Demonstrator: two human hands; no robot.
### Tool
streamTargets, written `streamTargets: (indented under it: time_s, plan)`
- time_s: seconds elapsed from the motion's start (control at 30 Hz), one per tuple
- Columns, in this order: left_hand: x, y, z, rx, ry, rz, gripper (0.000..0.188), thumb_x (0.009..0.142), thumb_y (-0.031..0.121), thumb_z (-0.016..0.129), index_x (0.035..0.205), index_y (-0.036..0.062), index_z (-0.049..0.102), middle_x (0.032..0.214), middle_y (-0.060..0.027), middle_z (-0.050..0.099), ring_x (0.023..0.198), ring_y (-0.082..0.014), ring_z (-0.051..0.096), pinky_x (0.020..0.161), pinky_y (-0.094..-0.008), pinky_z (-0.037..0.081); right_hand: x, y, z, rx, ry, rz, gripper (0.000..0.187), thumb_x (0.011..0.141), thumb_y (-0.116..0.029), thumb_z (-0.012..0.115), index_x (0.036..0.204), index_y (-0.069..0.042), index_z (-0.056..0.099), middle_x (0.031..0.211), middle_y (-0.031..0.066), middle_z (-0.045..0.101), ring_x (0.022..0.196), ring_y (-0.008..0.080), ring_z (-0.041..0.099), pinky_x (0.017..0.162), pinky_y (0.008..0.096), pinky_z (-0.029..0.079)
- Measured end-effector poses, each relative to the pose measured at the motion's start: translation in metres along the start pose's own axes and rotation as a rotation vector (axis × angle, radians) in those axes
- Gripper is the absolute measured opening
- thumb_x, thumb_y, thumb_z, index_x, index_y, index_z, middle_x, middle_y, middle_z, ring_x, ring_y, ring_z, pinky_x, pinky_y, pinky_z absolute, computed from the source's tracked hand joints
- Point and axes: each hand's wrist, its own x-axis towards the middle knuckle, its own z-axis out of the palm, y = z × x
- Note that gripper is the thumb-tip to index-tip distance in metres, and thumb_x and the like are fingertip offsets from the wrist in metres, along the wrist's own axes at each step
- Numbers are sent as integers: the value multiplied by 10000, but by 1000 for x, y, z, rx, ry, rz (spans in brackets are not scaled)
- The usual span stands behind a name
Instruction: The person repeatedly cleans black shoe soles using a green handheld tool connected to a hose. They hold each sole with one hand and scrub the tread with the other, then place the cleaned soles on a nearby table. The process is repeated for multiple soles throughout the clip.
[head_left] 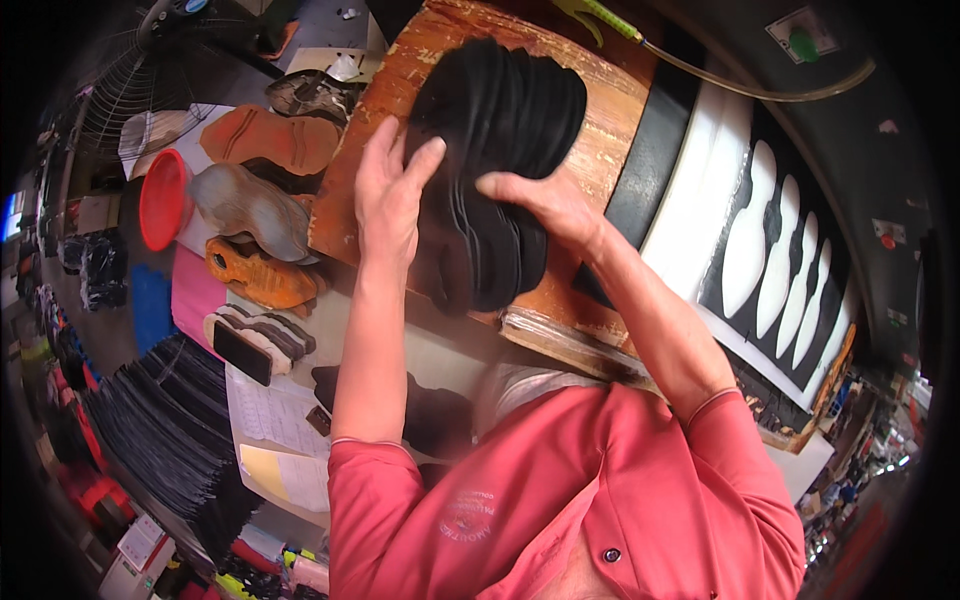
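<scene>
A thick stack of black sole-shaped pieces (pixel 490 130) is between my two hands, over a worn orange-brown wooden board (pixel 605 105). Its layers fan out unevenly toward the right. My left hand (pixel 390 190) presses against the stack's left side, its thumb toward the top face. From the other side, my right hand (pixel 550 208) grips the stack near its narrow middle, thumb on the layers; the other fingers are hidden behind it. Some of the lower end is blurred, so I cannot tell whether the stack rests on the board.
Left of the board lie metal cutting dies (pixel 250 205), an orange die (pixel 262 275), a red round container (pixel 166 200) and a phone-like black slab (pixel 242 352). Black sheets (pixel 165 430) are piled farther left. White sole-shaped forms (pixel 750 240) line the right. A hose (pixel 760 95) curves above.
</scene>
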Motion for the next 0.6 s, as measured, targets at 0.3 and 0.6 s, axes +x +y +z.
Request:
streamTargets:
  time_s: [0.3,0.6]
  plan:
    - [-32,17,-19,-346,-437,-193,785,930,373,839,1533,-22,526,1461,-103,623,1330,-217,583,1172,-389,437,-32,-36,-11,9,-350,125,587,786,-138,889,1317,25,699,1292,132,719,1204,209,656,1052,370,530]
    - [-57,36,49,-342,-235,-46,547,961,209,828,1431,21,621,1350,-75,675,1232,-191,634,1099,-352,493,-74,-67,-15,216,-58,-56,1127,695,-347,987,1597,10,413,1519,179,567,1373,304,569,1138,403,473]
